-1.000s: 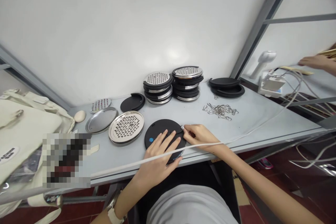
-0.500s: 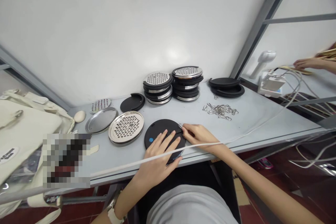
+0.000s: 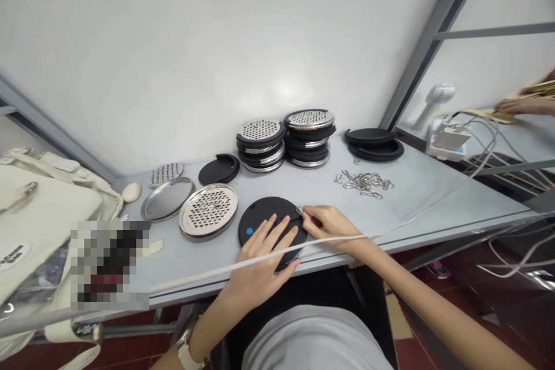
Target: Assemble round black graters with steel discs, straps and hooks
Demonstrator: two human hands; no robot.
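Note:
My left hand (image 3: 255, 277) lies flat with spread fingers on a black round disc (image 3: 269, 208), its thumb at the near edge. A blue round sticker (image 3: 249, 231) shows on the disc's left side. At the disc's right edge, my right hand (image 3: 328, 225) pinches a small metal wire clip (image 3: 299, 210), mostly covered by the fingertips. More such wire clips lie in a loose pile (image 3: 364, 182) beyond my right hand. A round metal grater plate (image 3: 208, 210) rests left of the disc, with a plain metal plate (image 3: 167, 199) behind it.
Two stacks of black-rimmed graters, a left one (image 3: 260, 130) and a right one (image 3: 310, 119), stand by the wall. Black round holders (image 3: 375, 150) lie at the back right. A white cable (image 3: 403, 224) crosses in front of my hands. Another person's hand (image 3: 522, 106) is at far right.
The wire clip has shifted slightly at the disc's edge in my right fingertips. My left hand stays in place. The other person's hand at far right has moved a little right.

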